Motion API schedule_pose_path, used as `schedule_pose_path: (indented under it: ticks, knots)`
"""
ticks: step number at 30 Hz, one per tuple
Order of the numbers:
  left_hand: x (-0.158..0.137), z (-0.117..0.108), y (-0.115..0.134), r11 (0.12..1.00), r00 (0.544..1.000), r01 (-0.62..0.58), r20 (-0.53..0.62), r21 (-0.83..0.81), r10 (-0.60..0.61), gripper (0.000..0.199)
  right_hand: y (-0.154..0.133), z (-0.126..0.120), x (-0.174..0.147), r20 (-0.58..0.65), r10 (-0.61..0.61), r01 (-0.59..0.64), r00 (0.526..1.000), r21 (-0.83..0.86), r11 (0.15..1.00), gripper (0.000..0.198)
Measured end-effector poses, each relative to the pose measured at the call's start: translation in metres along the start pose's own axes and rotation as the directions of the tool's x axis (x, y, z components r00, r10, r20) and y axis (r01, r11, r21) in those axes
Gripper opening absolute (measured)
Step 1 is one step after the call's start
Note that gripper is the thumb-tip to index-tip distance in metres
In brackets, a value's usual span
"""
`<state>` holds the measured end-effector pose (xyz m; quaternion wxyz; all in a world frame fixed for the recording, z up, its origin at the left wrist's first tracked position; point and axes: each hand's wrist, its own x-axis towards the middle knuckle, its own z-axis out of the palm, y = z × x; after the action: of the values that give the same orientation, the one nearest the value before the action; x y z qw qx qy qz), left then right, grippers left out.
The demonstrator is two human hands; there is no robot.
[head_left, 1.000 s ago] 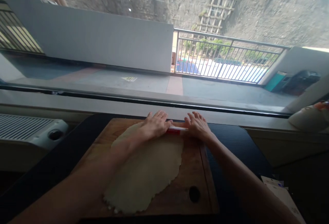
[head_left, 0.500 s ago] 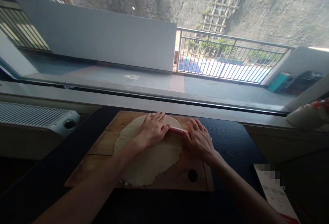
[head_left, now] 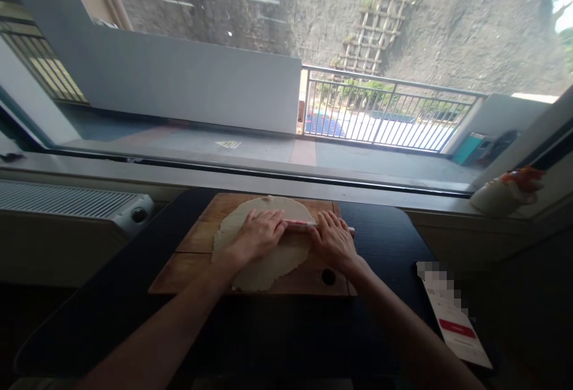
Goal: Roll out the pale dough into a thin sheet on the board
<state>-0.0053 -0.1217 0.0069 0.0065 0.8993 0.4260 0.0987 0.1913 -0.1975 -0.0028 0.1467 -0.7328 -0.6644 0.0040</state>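
Our right hand (head_left: 333, 238) has come forward, level with our left hand (head_left: 261, 232) — we rest both, fingers outstretched, on a slim white-and-red rod (head_left: 301, 224) across pale, flattened dough (head_left: 277, 264) on a brown wooden board (head_left: 190, 273).

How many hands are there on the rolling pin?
2. The left hand is on the rolling pin over the dough; the right hand is near the pin's right end.

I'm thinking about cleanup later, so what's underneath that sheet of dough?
The dough lies on a wooden board; bare wood shows to its left and right. The surface directly beneath is covered, so I can't tell whether flour is there.
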Motion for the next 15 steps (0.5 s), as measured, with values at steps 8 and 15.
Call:
schedule_pose_path:
  ticks: [8,15]
  knots:
    - [-0.044,0.008,0.005,0.999,0.992,-0.038,-0.118,0.035,0.042,0.051,0.003,-0.011,-0.028,0.033,-0.141,0.140,0.989,0.040,0.989,0.049]
    - [-0.014,0.002,0.002,1.000,0.997,0.007,-0.073,0.012,-0.006,0.048,-0.007,-0.006,-0.003,0.010,-0.046,0.046,0.999,0.006,0.999,0.049]
